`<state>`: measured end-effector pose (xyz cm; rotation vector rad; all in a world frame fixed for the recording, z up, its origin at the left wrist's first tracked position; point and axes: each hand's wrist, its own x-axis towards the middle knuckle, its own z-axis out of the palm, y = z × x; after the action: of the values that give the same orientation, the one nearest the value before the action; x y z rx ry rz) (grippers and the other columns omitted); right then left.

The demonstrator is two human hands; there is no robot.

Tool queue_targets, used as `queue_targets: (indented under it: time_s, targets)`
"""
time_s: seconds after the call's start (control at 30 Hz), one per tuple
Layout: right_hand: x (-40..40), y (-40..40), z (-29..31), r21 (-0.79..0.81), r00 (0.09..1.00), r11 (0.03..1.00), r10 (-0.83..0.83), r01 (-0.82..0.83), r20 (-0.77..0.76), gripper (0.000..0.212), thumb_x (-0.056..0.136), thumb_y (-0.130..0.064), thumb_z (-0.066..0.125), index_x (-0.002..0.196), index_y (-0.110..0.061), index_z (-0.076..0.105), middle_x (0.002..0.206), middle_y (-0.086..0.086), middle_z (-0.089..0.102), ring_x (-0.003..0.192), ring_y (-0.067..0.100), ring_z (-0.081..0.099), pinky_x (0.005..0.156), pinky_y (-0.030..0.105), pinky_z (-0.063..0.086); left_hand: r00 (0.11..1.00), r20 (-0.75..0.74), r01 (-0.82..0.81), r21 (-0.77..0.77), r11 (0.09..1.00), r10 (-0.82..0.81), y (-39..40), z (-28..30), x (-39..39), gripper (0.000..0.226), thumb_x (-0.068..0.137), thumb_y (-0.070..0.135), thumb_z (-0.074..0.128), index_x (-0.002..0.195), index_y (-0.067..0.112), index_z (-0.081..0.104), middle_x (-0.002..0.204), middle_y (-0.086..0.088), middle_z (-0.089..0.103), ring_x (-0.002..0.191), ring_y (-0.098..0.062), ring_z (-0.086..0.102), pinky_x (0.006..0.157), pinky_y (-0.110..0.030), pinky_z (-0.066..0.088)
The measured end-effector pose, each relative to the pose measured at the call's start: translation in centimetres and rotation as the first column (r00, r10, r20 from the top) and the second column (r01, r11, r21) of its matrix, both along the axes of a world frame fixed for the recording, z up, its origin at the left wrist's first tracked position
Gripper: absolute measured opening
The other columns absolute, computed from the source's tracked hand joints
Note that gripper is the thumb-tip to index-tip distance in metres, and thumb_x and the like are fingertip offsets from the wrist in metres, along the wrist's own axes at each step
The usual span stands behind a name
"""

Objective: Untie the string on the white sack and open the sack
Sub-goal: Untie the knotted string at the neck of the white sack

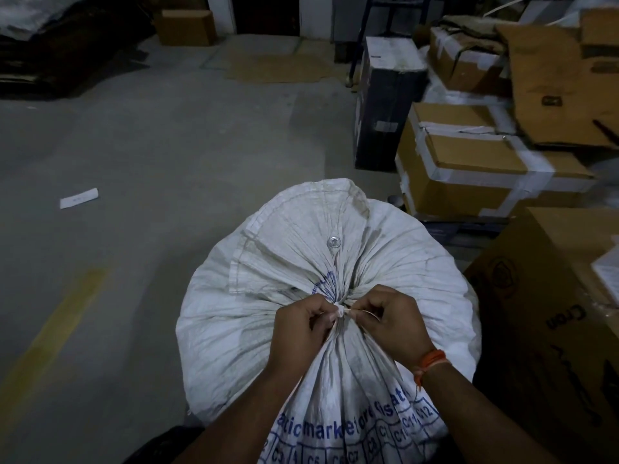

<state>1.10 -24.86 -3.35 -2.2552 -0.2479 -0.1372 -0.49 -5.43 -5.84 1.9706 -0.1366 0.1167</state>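
A full white woven sack with blue print stands on the floor right in front of me, its mouth gathered into a tight neck. A thin pale string is knotted around that neck. My left hand pinches the knot from the left with its fingertips. My right hand, an orange thread band on its wrist, pinches the string from the right. Above the knot, the loose top flap of the sack fans out, with a metal eyelet showing in it.
Taped cardboard boxes are stacked close on the right, with a large brown carton beside the sack and a black box behind. Grey concrete floor spreads to the left, with a paper slip and a yellow line.
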Motion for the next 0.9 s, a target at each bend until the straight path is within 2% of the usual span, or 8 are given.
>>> queue_targets:
  time_s: [0.1, 0.23, 0.37, 0.5, 0.67, 0.77, 0.9]
  targets:
    - [0.1, 0.1, -0.2, 0.02, 1.0, 1.0, -0.008, 0.008, -0.007, 0.009, 0.075, -0.014, 0.085, 0.073, -0.018, 0.078, 0.074, -0.008, 0.067, 0.076, 0.006, 0.065, 0.064, 0.005, 0.043, 1.0, -0.007, -0.012, 0.005, 1.0, 0.012, -0.1, -0.1, -0.1, 0.014, 0.087, 0.006, 0.075, 0.085, 0.019, 0.077, 0.077, 0.007, 0.077, 0.074, -0.008, 0.073, 0.07, -0.038, 0.06]
    - [-0.2, 0.8, -0.7, 0.04, 1.0, 0.999, 0.019, -0.019, -0.011, 0.008, 0.076, -0.013, 0.084, 0.074, -0.017, 0.078, 0.074, -0.008, 0.067, 0.074, 0.006, 0.066, 0.064, 0.014, 0.05, 1.0, -0.019, -0.011, 0.012, 1.0, 0.011, -0.4, 0.0, -0.4, 0.017, 0.087, 0.004, 0.076, 0.082, 0.02, 0.076, 0.073, 0.007, 0.075, 0.068, -0.009, 0.071, 0.065, -0.037, 0.06]
    - [-0.2, 0.8, -0.4, 0.03, 1.0, 0.999, 0.026, -0.026, -0.002, 0.006, 0.077, -0.014, 0.084, 0.076, -0.018, 0.079, 0.074, -0.009, 0.068, 0.073, 0.006, 0.065, 0.064, 0.013, 0.049, 1.0, -0.015, -0.001, 0.014, 1.0, 0.001, -0.1, 0.1, -0.2, 0.015, 0.087, 0.007, 0.075, 0.082, 0.021, 0.076, 0.072, 0.005, 0.075, 0.067, -0.013, 0.071, 0.065, -0.038, 0.059]
    - [-0.3, 0.3, 0.1, -0.022, 1.0, 1.0, 0.02, -0.02, -0.002, 0.007, 0.076, -0.02, 0.085, 0.079, -0.022, 0.079, 0.074, -0.008, 0.07, 0.068, 0.007, 0.065, 0.062, 0.021, 0.052, 1.0, -0.006, -0.007, -0.007, 1.0, 0.007, 0.1, 0.2, 0.0, 0.011, 0.087, 0.009, 0.077, 0.083, 0.02, 0.076, 0.073, 0.006, 0.076, 0.069, -0.013, 0.072, 0.066, -0.038, 0.059]
    - [-0.1, -0.2, 0.3, -0.034, 1.0, 0.999, 0.001, -0.002, -0.014, 0.008, 0.075, -0.02, 0.086, 0.074, -0.02, 0.078, 0.072, -0.008, 0.068, 0.065, 0.009, 0.063, 0.059, 0.016, 0.05, 0.999, -0.034, -0.004, -0.033, 0.999, 0.003, 0.1, 0.2, 0.2, 0.015, 0.088, 0.005, 0.076, 0.084, 0.019, 0.078, 0.077, 0.009, 0.077, 0.075, -0.008, 0.074, 0.072, -0.033, 0.062]
    - [-0.2, 0.4, -0.1, -0.043, 1.0, 0.999, 0.022, -0.022, 0.005, 0.008, 0.076, -0.016, 0.085, 0.073, -0.019, 0.077, 0.072, -0.007, 0.067, 0.067, 0.009, 0.062, 0.059, 0.01, 0.044, 1.0, -0.016, 0.014, -0.014, 1.0, -0.014, 0.0, 0.2, 0.0, 0.011, 0.087, 0.006, 0.077, 0.084, 0.017, 0.077, 0.077, 0.008, 0.076, 0.075, -0.008, 0.073, 0.07, -0.028, 0.059]
    - [0.0, 0.8, -0.4, -0.029, 0.999, 0.999, 0.042, -0.042, 0.007, 0.009, 0.076, -0.016, 0.084, 0.073, -0.019, 0.077, 0.071, -0.006, 0.067, 0.069, 0.008, 0.062, 0.06, 0.007, 0.041, 1.0, 0.002, 0.007, 0.018, 1.0, -0.007, 0.2, 0.1, -0.1, 0.009, 0.087, 0.008, 0.076, 0.084, 0.017, 0.077, 0.077, 0.006, 0.077, 0.073, -0.008, 0.072, 0.068, -0.034, 0.06]
